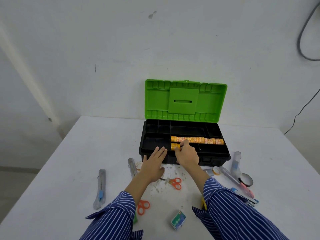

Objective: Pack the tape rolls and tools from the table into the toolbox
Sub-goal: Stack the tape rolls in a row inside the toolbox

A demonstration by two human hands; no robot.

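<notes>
1. Toolbox (184,157): black base w/ green lid (185,99), sitting toward the far edge of the desk (86,153), right of centre. Lid is standing open, upright, against the wall.
2. Tray inside the toolbox is showing several compartments. The far-row compartments are looking dark; contents can't be told.
3. Long row of tape rolls (197,140) (orange/yellow wrap) is lying in the mid-right compartment. Its long axis is running left-right, parallel to the toolbox front edge.
4. Short tape stack (174,146) is lying in the front compartment, just in front of the long row's left end, axis also left-right.
5. Right hand (187,154) is reaching over the toolbox front rim; fingers are curling round the short tape stack & gripping its right end.
6. Left hand (154,164) is lying flat, fingers straight & together, fingertips resting on the front-left rim of the toolbox; holding nothing.
7. Items lying on the desk, near-edge side of the toolbox:
   - orange scissors (174,183) between the forearms; a 2nd orange pair (143,207) partly under the left sleeve.
   - utility knife (100,187) toward the left edge, long axis running near-far.
   - 2nd knife (132,168) & clear tape roll (138,165) just left of the left hand.
   - small green box (178,220) by the near edge.
   - black tape roll (246,179), small clear roll (216,170), packaged cutters & pens beside the toolbox's front-right corner.
</notes>
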